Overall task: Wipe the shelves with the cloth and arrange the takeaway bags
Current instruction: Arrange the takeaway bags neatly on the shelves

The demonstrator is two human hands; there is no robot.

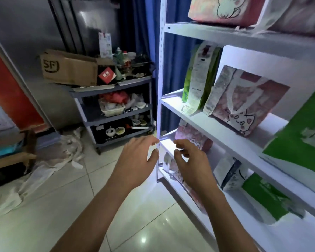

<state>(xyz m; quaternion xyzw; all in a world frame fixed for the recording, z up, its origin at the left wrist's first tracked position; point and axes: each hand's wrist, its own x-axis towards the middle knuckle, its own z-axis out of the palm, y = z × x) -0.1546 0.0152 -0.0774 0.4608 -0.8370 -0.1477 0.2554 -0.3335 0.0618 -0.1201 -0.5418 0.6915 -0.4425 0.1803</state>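
A white metal shelf unit [224, 132] fills the right side, its levels lined with takeaway bags. A pink cat-print bag [244, 102] and a green-and-white bag [198, 79] stand on the middle level, with a green bag [298, 139] further right. A smaller pink bag [193, 140] sits on the level below, just behind my hands. My left hand [136, 160] and my right hand [191, 160] hover side by side at the shelf's front left post, fingers loosely curled and holding nothing. No cloth is in view.
A grey trolley [115, 113] cluttered with bowls, bottles and a cardboard box [69, 70] stands to the left against a steel cabinet. White plastic bags [44, 171] lie crumpled on the tiled floor. More bags [262, 195] fill the lower shelf levels.
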